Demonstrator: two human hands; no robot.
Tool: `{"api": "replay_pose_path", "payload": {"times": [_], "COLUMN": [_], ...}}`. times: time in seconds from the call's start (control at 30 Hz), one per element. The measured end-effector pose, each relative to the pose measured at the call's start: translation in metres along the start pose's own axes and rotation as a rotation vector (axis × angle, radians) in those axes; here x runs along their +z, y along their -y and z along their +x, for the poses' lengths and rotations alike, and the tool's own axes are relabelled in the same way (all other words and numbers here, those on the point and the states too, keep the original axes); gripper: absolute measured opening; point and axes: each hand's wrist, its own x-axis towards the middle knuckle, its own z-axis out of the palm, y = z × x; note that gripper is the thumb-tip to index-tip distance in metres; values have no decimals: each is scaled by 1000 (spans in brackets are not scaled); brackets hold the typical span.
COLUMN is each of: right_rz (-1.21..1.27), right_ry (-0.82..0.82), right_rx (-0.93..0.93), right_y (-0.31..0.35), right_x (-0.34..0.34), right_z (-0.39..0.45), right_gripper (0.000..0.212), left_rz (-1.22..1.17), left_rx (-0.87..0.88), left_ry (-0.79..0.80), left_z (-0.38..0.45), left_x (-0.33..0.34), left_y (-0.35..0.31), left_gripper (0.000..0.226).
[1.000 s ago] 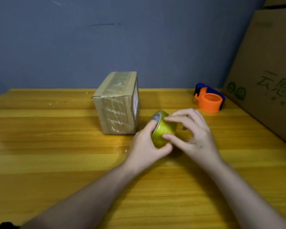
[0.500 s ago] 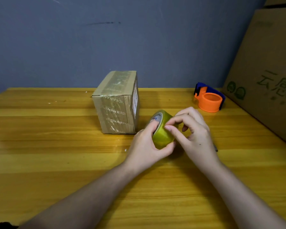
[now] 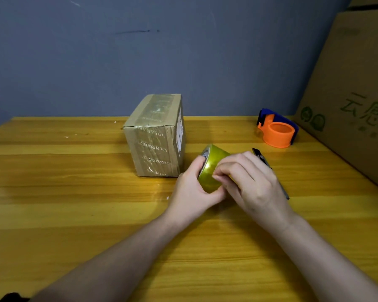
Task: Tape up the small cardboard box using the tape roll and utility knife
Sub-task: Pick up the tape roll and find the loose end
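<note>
Tape roll: yellow-green, glossy, held on edge just above the counter, near its middle, to the right of and just beside the small cardboard box; whether roll and box touch cannot be told.

Left hand: grips the roll from the left and below, one finger at the core opening, thumb curled under the lower rim.

Right hand: fingers bent, their tips pressed on the roll's outer face in a pinch; whether a tape end is caught between them cannot be told.

Small cardboard box: upright on the counter, flaps closed, printed tape running over the top and down the front, a label on its right side.

Utility knife: dark, lying flat on the counter behind the right hand, mostly hidden by it.

Orange and blue tape dispenser: far right of the counter, well apart from the hands.

Large cardboard carton: against the right edge, green print on its face.
</note>
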Motion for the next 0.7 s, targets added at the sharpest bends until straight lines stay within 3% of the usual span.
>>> {"api": "replay_pose_path", "payload": {"times": [0.37,0.57,0.7], "right_rz": [-90,203,256], "right_ry": [97,171,184], "right_rx": [-37,275,317], "right_y": [6,3,2], "right_x": [-9,-5,-2], "right_z": [4,6,3], "right_gripper": [19,11,21], "left_rz": [27,-2,-75], "left_rx": [1,-7,-22], "left_ry": [31,40,32], "left_z": [2,3,4], "left_x": [-1,0,1], "left_y": [2,-1,1], "left_gripper": [27,26,37]}}
